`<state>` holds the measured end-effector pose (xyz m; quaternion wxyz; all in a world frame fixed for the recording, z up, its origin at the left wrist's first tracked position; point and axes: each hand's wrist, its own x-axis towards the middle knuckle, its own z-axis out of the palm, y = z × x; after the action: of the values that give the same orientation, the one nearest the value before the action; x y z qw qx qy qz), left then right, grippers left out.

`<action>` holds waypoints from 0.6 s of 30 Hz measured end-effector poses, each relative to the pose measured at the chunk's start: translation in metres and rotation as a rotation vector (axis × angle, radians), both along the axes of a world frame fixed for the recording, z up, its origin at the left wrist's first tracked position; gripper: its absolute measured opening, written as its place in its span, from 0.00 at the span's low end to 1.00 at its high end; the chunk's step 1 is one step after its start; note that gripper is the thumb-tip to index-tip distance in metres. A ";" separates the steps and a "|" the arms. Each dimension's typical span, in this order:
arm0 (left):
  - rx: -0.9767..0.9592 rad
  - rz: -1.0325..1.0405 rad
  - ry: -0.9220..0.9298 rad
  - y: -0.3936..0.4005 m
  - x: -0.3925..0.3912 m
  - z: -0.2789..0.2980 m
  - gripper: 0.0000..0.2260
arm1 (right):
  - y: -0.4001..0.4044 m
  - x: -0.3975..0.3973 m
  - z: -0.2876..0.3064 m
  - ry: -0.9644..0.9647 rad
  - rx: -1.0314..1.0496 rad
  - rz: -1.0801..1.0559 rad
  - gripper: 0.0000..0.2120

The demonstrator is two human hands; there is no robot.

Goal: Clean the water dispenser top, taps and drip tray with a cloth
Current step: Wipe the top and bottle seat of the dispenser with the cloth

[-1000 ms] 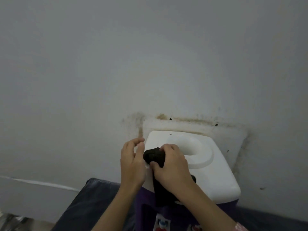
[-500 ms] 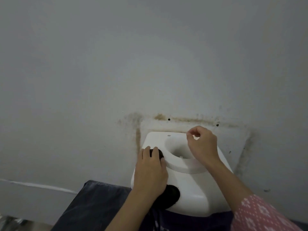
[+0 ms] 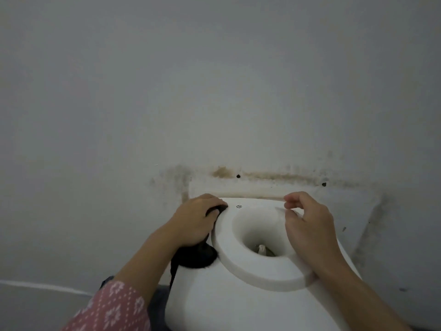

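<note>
Head view. White water dispenser top (image 3: 238, 304) between and beneath both hands, close against a grey wall (image 3: 214, 80). Raised ring (image 3: 257, 273) around a round well (image 3: 260, 232) set between the hands; small pale spike (image 3: 261, 249) at the bottom of the well.

Left hand (image 3: 195, 220) at the far left corner of the top, fingers curled round a black cloth (image 3: 193, 256) and pressing it onto the white surface just outside the ring. Remainder of cloth bunched below that wrist on the top's left edge, one strand hanging down the side. Pink patterned sleeve (image 3: 112, 309) on the left forearm.

Right hand (image 3: 310, 228) on the right side of the ring, heel and wrist resting on the rim, fingers loosely curled above the far right edge, nothing visibly held. Hands well apart, the well between them.

Brown and dark staining (image 3: 274, 176) on the wall just beyond both hands; two small dark holes (image 3: 238, 176) in the same band. Taps and drip tray out of view.
</note>
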<state>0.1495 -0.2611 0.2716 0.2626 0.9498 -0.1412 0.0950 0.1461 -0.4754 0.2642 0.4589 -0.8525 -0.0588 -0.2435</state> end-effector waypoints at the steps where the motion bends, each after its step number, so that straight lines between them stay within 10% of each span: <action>1: 0.001 -0.016 0.023 -0.002 0.009 0.002 0.15 | -0.001 0.001 -0.001 0.006 0.015 0.004 0.15; 18: 0.387 -0.208 -0.043 -0.059 0.057 0.024 0.15 | -0.002 0.003 -0.002 -0.009 0.082 -0.006 0.17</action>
<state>0.2069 -0.3206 0.2960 0.0806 0.9605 -0.2598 0.0590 0.1489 -0.4776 0.2626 0.4923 -0.8320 -0.0485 -0.2510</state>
